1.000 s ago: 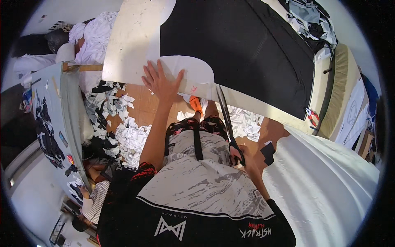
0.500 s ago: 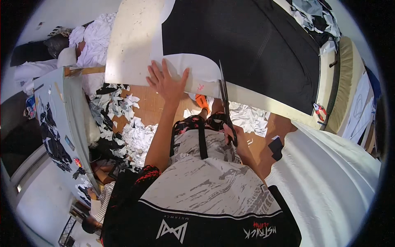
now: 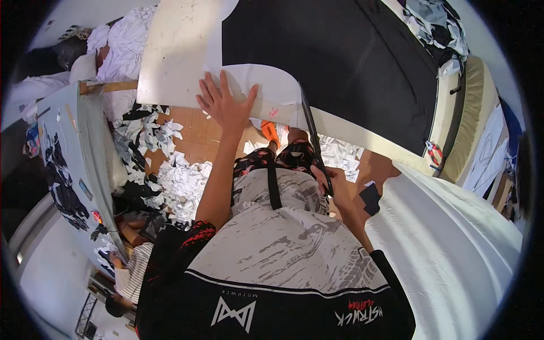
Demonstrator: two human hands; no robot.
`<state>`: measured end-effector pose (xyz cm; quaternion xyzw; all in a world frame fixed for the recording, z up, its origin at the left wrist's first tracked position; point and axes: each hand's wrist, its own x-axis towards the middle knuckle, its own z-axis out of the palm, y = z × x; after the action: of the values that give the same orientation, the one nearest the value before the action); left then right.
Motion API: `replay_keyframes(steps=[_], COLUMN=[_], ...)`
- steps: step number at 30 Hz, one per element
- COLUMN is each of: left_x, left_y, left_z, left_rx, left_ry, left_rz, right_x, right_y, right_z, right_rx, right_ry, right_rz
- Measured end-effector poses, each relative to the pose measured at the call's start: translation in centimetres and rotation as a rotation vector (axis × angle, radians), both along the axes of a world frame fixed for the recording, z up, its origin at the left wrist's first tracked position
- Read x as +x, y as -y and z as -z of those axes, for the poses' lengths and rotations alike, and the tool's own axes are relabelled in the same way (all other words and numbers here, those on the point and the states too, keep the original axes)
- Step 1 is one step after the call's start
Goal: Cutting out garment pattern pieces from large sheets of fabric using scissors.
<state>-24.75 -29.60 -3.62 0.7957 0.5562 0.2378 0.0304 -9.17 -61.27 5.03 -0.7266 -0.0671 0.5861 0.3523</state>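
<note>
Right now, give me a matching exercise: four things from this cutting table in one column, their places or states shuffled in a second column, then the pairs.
Things:
1. left hand
2. right hand
3. black fabric
4. scraps

Places or states:
A. strewn on the floor
B. spread over the table
C. flat on the white pattern
D. gripping the shears

Pairs: 1-C, 2-D, 3-B, 4-A
</note>
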Motion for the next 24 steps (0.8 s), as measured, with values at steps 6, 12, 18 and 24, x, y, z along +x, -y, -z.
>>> replay_keyframes(steps=[6, 12, 18, 24], left_x=[-1.5, 2.4, 3.5, 2.0], left_y=[0.4, 2.8, 2.7, 2.5], left_z=[-0.6, -3.0, -2.9, -3.6], left_rx=[-0.048, -0.192, -0.236, -0.217], left_ry=[-0.031, 0.012, -0.001, 0.079], left_rz=[-0.054, -0.029, -0.026, -0.039], right_x=[2.5, 6.0, 9.7, 11.7], right_y=[0.8, -2.9, -7.1, -7.7], right_z=[-0.4, -1.5, -3.1, -3.4], right_rx=[-0.011, 0.017, -0.029, -0.09], right_ry=[0.011, -0.035, -0.038, 0.037], right_rz=[-0.154, -0.26, -0.307, -0.433])
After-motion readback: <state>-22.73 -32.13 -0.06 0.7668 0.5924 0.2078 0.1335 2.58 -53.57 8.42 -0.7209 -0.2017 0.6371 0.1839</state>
